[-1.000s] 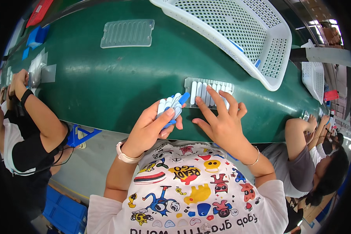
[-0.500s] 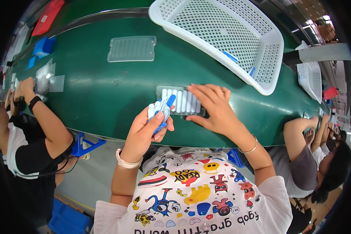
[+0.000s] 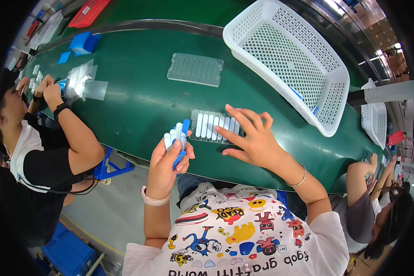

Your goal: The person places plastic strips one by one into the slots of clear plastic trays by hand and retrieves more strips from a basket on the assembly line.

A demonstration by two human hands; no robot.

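My left hand (image 3: 160, 168) is closed round a bunch of slim white and blue sticks with rounded ends (image 3: 175, 135), just left of a transparent tray (image 3: 194, 120). In that tray, a row of similar white sticks (image 3: 210, 126) lies side by side. Over the tray's right end hovers my right hand (image 3: 261, 141), open with its fingers spread; a fingertip overlaps the row, and I cannot tell if it touches. A second transparent ribbed tray (image 3: 195, 69) lies farther back on the green table.
A large white perforated basket (image 3: 280, 66) stands at the back right with a few blue pieces inside. Clear plastic sheets (image 3: 96, 90) and a blue stack (image 3: 83, 43) lie to the left. Co-workers sit on both sides; one person's arm (image 3: 80, 138) rests near the left table edge.
My left hand has drawn the bunch leftward, off the tray's edge. My right hand's fingers have lifted and spread. The whole view has shifted slightly.
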